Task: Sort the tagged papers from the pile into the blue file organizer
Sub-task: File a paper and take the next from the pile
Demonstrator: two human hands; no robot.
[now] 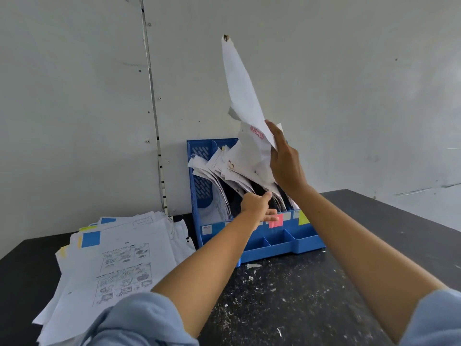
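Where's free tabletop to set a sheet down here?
Bare: the table between the forearms, front of the organizer, with only small paper scraps; also right of it, to the wall. Crowded: the paper pile at left, and the organizer's stuffed slots where the left hand and right hand work.

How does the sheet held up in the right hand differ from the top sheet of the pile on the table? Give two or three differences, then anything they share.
The held sheet stands upright and curls in the right hand above the blue file organizer; the top pile sheet lies flat. The held sheet carries a red stamp; the top pile sheet shows black drawings and a blue tag. Both are white paper.
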